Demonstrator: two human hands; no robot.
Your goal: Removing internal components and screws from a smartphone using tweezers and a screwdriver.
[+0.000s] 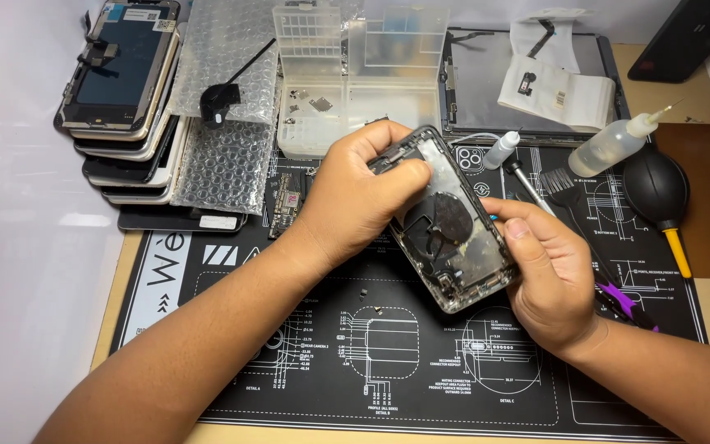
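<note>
An opened phone rear housing (445, 226), grey-framed with a round black coil inside, is held tilted above the black repair mat (388, 362). My left hand (355, 197) grips its upper left edge, fingers curled over the top corner. My right hand (548, 275) holds the lower right edge, thumb lying along the frame. A small blue tip shows between my right fingers; I cannot tell what it belongs to. Two tiny loose parts (369, 299) lie on the mat below the housing.
A stack of phone screens (121, 99) sits at the back left beside bubble wrap (228, 99). A clear parts box (330, 82), a tablet housing (527, 82), squeeze bottles (610, 144), a black air blower (659, 193), a brush and purple-handled tool (626, 300) lie at the right.
</note>
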